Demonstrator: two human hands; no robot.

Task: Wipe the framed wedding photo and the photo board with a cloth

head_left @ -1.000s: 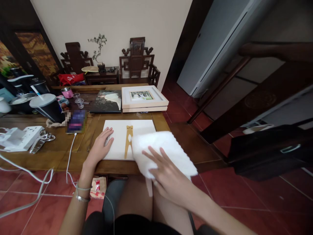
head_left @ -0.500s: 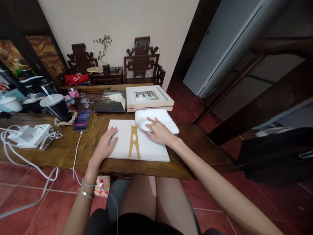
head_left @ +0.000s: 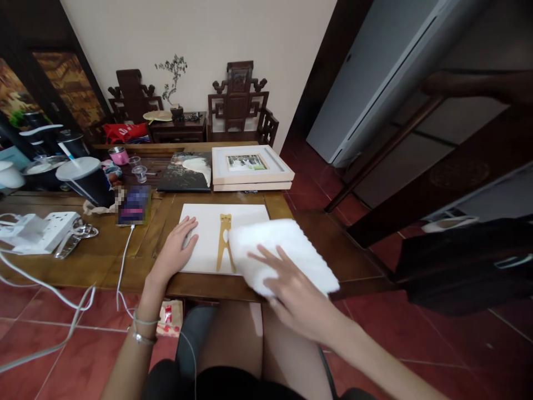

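Note:
A flat white rectangular panel (head_left: 204, 239) lies on the wooden table, with a gold, long-legged shape with a bear-like head (head_left: 225, 228) at its middle. My left hand (head_left: 177, 247) rests flat on the panel's left edge, fingers stretched out. My right hand (head_left: 291, 286) has hold of a fluffy white cloth (head_left: 287, 239), its fingers spread over the top and the thumb side tucked low. The cloth covers the panel's right part and hangs past the table's front edge.
Behind the panel lie a dark photo panel (head_left: 187, 172) and stacked light-wood picture frames (head_left: 252, 166). Left are a charging phone (head_left: 134, 205), a lidded black cup (head_left: 89, 180) and a power strip (head_left: 56, 230) with trailing cables. A dark wooden chair (head_left: 239, 105) stands by the wall.
My right hand has drawn the white cloth toward me and to the right, from the panel's back right corner to its front right. My left hand stays on the panel's left edge.

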